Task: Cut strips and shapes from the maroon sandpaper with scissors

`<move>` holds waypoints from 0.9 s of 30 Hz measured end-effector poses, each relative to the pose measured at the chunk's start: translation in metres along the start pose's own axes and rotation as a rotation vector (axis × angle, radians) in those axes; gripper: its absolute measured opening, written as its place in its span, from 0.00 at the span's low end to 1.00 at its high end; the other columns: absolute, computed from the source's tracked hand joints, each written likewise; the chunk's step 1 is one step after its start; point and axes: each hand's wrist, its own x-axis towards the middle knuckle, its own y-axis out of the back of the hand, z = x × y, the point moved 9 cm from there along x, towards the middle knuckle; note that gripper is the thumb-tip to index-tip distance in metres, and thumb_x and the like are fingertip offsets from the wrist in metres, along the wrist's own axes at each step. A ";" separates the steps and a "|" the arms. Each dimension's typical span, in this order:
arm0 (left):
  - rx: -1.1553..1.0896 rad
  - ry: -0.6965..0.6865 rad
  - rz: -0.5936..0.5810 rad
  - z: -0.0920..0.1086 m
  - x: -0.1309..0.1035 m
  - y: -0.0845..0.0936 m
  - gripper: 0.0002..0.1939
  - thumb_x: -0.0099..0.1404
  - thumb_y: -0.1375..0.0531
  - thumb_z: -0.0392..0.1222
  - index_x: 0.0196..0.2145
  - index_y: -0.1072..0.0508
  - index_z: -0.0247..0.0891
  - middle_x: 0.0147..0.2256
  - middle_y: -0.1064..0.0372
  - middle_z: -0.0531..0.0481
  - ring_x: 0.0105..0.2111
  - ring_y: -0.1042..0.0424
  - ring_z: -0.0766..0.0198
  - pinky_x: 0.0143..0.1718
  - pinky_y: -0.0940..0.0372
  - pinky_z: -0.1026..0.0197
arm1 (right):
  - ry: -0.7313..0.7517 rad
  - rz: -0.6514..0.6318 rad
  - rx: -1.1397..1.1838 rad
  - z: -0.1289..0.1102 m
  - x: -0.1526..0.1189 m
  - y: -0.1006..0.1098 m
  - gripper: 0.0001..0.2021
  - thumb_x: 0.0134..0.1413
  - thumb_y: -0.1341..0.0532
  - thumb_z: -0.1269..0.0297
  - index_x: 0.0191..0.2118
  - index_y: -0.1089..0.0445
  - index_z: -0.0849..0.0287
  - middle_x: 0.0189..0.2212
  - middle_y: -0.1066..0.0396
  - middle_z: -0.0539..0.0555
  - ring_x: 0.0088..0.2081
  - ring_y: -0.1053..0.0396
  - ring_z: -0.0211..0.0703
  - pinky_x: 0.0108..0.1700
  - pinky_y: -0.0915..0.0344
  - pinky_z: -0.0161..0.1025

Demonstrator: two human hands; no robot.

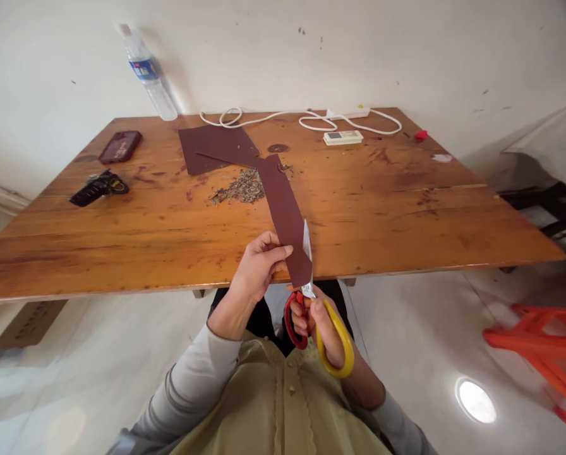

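My left hand (262,262) pinches a long dark brown strip (283,205) near its lower end, thumb on top. In my right hand (323,322) are scissors (342,354) with one red and one yellow handle loop. Their blades are parted around the lower right edge of the strip, one blade showing beyond it and the other partly hidden beneath. The strip's far end reaches over the table beside a pile of small dry brown bits (245,188). Behind that pile lie dark brown sheets (207,148), overlapping.
On the wooden table (382,221) are a phone (120,147), a black object (99,188), a white remote (343,138), a white cable with a power strip (354,113) and a plastic bottle (148,76). A red stool (539,341) stands on the floor at right.
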 end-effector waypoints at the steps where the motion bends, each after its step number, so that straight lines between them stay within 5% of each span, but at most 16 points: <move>1: -0.007 0.006 0.001 0.000 0.000 0.000 0.17 0.44 0.24 0.40 0.26 0.28 0.37 0.28 0.26 0.55 0.27 0.27 0.68 0.32 0.28 0.64 | -0.009 -0.008 -0.022 0.001 0.001 0.001 0.28 0.55 0.28 0.34 0.43 0.29 0.55 0.27 0.40 0.44 0.23 0.46 0.35 0.24 0.47 0.36; 5: -0.003 0.013 -0.020 0.000 0.002 0.001 0.17 0.44 0.24 0.39 0.27 0.28 0.36 0.27 0.26 0.54 0.25 0.27 0.68 0.30 0.28 0.63 | -0.027 0.005 -0.107 0.005 0.003 0.012 0.25 0.51 0.23 0.46 0.48 0.27 0.54 0.29 0.35 0.46 0.26 0.42 0.38 0.28 0.43 0.37; 9: 0.032 0.028 -0.077 -0.002 0.002 -0.002 0.16 0.46 0.24 0.40 0.27 0.27 0.36 0.27 0.26 0.52 0.24 0.26 0.66 0.29 0.26 0.61 | -0.017 0.063 -0.188 0.007 0.004 0.020 0.19 0.51 0.24 0.52 0.43 0.27 0.55 0.31 0.32 0.49 0.28 0.40 0.39 0.29 0.41 0.37; 27: 0.019 -0.042 0.042 0.002 0.001 -0.001 0.14 0.48 0.26 0.40 0.27 0.26 0.36 0.27 0.27 0.54 0.27 0.27 0.68 0.31 0.29 0.64 | -0.044 0.109 -0.041 0.017 0.003 0.015 0.16 0.53 0.27 0.54 0.38 0.32 0.53 0.22 0.43 0.40 0.19 0.51 0.32 0.21 0.53 0.33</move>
